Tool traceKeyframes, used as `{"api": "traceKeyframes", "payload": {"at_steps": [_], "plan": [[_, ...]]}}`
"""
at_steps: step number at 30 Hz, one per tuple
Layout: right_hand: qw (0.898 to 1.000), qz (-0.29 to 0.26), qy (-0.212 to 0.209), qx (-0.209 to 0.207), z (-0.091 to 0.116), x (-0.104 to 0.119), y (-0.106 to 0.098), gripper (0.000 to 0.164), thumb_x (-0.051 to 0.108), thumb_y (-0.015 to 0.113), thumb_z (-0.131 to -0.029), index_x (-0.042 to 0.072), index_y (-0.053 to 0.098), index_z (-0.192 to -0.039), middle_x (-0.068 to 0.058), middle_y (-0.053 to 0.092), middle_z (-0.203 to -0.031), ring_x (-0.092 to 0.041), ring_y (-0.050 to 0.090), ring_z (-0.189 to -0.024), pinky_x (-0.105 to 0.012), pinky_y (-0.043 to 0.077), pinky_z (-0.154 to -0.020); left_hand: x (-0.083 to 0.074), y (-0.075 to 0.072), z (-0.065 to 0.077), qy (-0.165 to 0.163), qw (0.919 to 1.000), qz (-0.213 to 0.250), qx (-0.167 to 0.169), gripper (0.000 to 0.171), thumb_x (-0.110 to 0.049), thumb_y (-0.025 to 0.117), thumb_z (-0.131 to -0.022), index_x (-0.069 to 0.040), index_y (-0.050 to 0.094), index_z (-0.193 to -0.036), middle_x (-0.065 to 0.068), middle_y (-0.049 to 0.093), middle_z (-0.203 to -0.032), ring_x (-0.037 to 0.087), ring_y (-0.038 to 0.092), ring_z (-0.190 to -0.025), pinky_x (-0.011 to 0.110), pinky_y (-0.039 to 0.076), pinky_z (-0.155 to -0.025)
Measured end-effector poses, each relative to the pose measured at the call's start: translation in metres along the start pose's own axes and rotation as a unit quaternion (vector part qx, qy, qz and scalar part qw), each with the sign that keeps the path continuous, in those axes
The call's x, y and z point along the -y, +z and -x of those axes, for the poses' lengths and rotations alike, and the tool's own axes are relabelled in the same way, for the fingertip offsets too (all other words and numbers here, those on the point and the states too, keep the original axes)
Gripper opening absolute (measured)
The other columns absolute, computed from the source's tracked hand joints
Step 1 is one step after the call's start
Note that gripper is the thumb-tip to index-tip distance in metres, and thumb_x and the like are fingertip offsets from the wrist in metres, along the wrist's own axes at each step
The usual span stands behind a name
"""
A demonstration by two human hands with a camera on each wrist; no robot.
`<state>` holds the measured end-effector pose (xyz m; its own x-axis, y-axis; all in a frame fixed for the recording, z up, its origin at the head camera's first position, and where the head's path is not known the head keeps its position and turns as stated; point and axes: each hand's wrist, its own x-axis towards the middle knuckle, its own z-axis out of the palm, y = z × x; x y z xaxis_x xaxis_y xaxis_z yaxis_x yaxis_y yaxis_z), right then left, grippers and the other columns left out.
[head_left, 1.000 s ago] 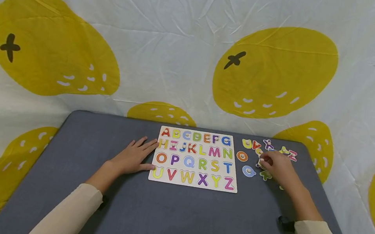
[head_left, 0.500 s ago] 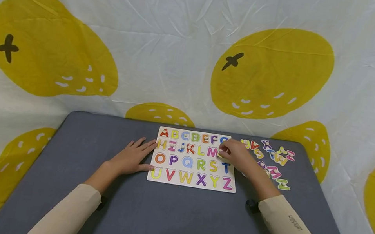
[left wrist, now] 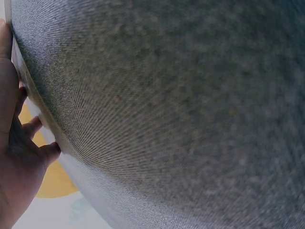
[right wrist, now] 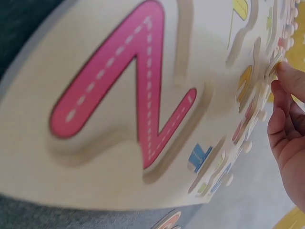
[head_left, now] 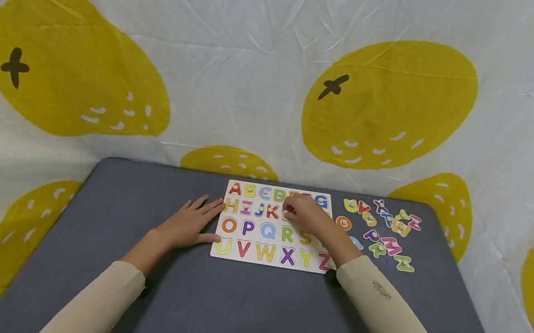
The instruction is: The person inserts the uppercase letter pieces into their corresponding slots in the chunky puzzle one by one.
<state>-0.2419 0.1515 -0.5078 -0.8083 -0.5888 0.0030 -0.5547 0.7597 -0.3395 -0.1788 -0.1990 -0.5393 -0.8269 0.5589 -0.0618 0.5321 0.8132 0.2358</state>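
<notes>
A cream alphabet puzzle board lies on the dark table. My left hand rests at its left edge, fingers spread, thumb at the lower corner. My right hand is over the second row, around the L place, and pinches a small knobbed letter piece, mostly hidden by the fingers. Knobbed letters such as the A and the K sit in the upper rows. In the right wrist view the pink Z recess shows large and bare; the left wrist view holds mainly table and hand.
Loose letters lie right of the board: an O, an M, an N, an S and several others, some overlapping. The grey table ends against a white curtain with yellow fruit prints.
My right hand has travelled left from the loose letters, across the board's right side, to the L place, carrying a letter piece. My left hand has stayed at the board's edge.
</notes>
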Motion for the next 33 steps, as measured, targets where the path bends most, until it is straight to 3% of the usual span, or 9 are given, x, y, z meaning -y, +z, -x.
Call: {"api": "traceKeyframes", "payload": {"at_steps": [7, 15, 23, 29, 33], "plan": [[0.999, 0.016, 0.030, 0.013, -0.005, 0.003, 0.010, 0.008, 0.013, 0.069, -0.100, 0.010, 0.076, -0.102, -0.002, 0.064, -0.096, -0.014, 0.054, -0.082, -0.030, 0.051, -0.077, 0.000, 0.001, 0.000, -0.004, 1.0000, 0.002, 0.003, 0.093, -0.063, 0.064, -0.094, -0.016, 0.026, -0.166, 0.005, 0.028, -0.171, 0.044, 0.022, -0.157, 0.072, 0.024, -0.119], [0.999, 0.001, 0.048, -0.003, 0.005, 0.008, 0.007, 0.026, 0.014, 0.070, -0.099, 0.005, 0.070, -0.124, -0.009, 0.066, -0.109, -0.023, 0.065, -0.096, -0.040, 0.057, -0.089, -0.001, 0.001, 0.000, -0.005, 1.0000, 0.005, 0.000, 0.094, -0.063, 0.065, -0.094, -0.017, 0.026, -0.166, 0.005, 0.028, -0.171, 0.044, 0.022, -0.157, 0.072, 0.024, -0.119], [0.998, 0.002, 0.029, -0.057, 0.036, 0.003, -0.013, 0.022, 0.010, 0.073, -0.096, 0.002, 0.072, -0.117, -0.009, 0.065, -0.096, -0.019, 0.057, -0.080, -0.037, 0.052, -0.075, -0.001, 0.001, -0.001, -0.006, 1.0000, 0.001, -0.002, 0.094, -0.063, 0.065, -0.094, -0.017, 0.026, -0.166, 0.005, 0.028, -0.171, 0.043, 0.023, -0.157, 0.072, 0.025, -0.119], [0.996, -0.009, 0.054, -0.075, 0.069, -0.022, -0.022, 0.021, 0.010, 0.074, -0.095, 0.003, 0.073, -0.114, -0.010, 0.068, -0.102, -0.022, 0.063, -0.088, -0.041, 0.056, -0.079, -0.001, 0.002, -0.001, -0.011, 0.9999, 0.007, 0.006, 0.095, -0.065, 0.064, -0.093, -0.018, 0.024, -0.166, 0.003, 0.025, -0.172, 0.042, 0.020, -0.158, 0.071, 0.022, -0.120], [0.993, -0.017, 0.071, -0.096, 0.093, -0.043, -0.029, 0.019, 0.008, 0.075, -0.093, 0.002, 0.073, -0.111, -0.009, 0.068, -0.098, -0.022, 0.062, -0.085, -0.041, 0.056, -0.077, -0.002, 0.001, -0.001, -0.013, 0.9999, 0.006, 0.008, 0.095, -0.066, 0.063, -0.094, -0.018, 0.024, -0.166, 0.003, 0.025, -0.172, 0.043, 0.020, -0.158, 0.071, 0.022, -0.120]]}}
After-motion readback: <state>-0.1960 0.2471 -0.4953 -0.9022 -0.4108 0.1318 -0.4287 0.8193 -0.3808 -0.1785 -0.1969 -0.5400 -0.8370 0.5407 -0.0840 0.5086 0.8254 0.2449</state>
